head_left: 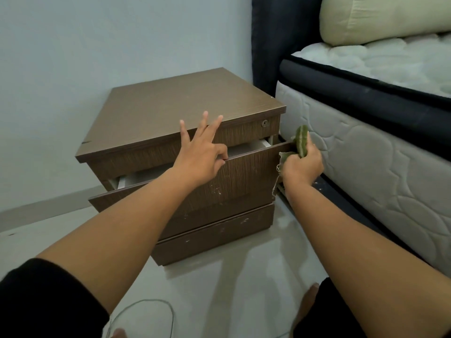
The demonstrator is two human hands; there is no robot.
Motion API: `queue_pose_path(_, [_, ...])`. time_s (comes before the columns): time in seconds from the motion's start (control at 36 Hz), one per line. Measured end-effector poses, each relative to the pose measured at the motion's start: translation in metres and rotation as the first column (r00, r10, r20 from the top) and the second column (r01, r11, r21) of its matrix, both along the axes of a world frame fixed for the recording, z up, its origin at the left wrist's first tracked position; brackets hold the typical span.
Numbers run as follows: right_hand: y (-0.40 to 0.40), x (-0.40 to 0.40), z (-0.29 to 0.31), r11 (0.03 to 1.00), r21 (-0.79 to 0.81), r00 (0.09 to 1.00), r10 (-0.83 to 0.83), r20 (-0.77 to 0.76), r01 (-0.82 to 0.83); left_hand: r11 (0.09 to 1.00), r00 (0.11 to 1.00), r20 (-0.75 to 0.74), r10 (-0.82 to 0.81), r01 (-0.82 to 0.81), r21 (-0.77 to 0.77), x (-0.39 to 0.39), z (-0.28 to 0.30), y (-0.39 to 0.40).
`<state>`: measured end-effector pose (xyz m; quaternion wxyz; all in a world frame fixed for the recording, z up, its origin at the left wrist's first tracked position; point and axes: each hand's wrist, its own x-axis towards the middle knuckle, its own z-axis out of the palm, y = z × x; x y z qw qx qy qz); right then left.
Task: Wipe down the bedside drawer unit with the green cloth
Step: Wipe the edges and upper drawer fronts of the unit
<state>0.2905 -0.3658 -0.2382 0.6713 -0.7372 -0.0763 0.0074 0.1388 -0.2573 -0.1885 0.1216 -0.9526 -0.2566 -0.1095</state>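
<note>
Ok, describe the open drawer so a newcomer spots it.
Left of the white quilted mattress stands a brown wood-grain drawer unit. The open drawer is second from the top, under the front with the round keyhole. It alone juts out, the left hand pinching its top edge and the right hand holding a green cloth beside it.

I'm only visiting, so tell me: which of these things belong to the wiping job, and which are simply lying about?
Part of the job:
drawer unit
open drawer, its top edge pinched by the left hand
green cloth, gripped by the right hand

Just lying about:
mattress
pillow
thin cable
</note>
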Motion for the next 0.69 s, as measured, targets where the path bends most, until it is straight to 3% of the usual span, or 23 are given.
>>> queue_pose_path(0.08, [0.005,0.003,-0.001,0.997,0.074,0.998,-0.023,-0.066,0.028,0.999,0.999,-0.029,0.040,-0.040,-0.014,0.007,0.000,0.003])
queue_pose_path(0.22, [0.009,0.009,-0.001,0.999,0.049,0.994,0.010,-0.107,-0.005,0.995,0.995,0.041,0.086,-0.085,-0.043,0.016,-0.001,0.007])
queue_pose_path(0.69, [0.022,0.016,-0.012,0.991,0.100,0.977,0.101,-0.186,-0.083,0.981,0.978,0.163,0.130,-0.151,0.121,0.026,-0.006,0.033])
